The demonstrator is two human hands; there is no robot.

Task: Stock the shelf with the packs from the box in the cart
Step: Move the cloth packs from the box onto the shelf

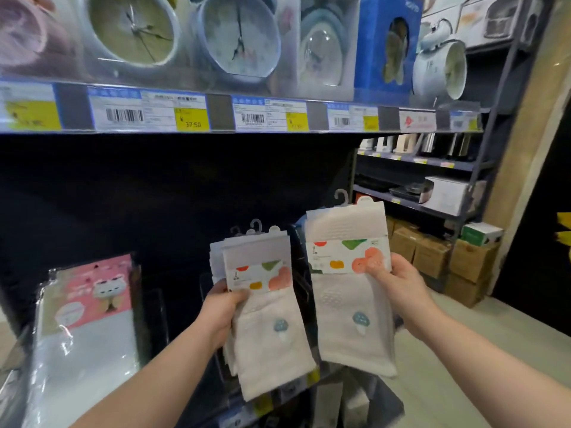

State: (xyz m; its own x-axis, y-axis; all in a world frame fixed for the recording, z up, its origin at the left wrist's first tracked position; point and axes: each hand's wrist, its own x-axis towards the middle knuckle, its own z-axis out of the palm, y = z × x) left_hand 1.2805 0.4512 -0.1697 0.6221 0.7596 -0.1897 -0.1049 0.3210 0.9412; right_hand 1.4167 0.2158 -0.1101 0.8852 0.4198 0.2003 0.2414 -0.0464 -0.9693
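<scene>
Both hands carry stock and none of it is placed yet. The left hand (224, 307), at about 6 o'clock in the view, has its fingers clenched around a bundle of sock packs (265, 335). The thumb lies on the front card and several plastic hooks stand up at the top of the bundle. The right hand (398, 279), at about 4 o'clock, grasps a single sock pack (349, 319) by its right edge with the thumb pressed on the printed card. I cannot tell if another pack hides behind it. The two lots are held upright, just beside each other and not touching, in front of the dark shelf (139, 196).

On this shelf I can see only a pink pack (92, 298), at about 8 o'clock, leaning behind a clear divider. The space behind the hands looks mostly unfilled, so I judge that the stocking is at an early stage. These packs must be hung or stood in their place, and then more should be brought. The box and the cart I cannot make out clearly; a dark shape low at 6 o'clock may be part of them. How many packs remain is therefore unknown.

Above, at 12 o'clock, alarm clocks (238, 38) stand over a row of price labels (148, 111).
</scene>
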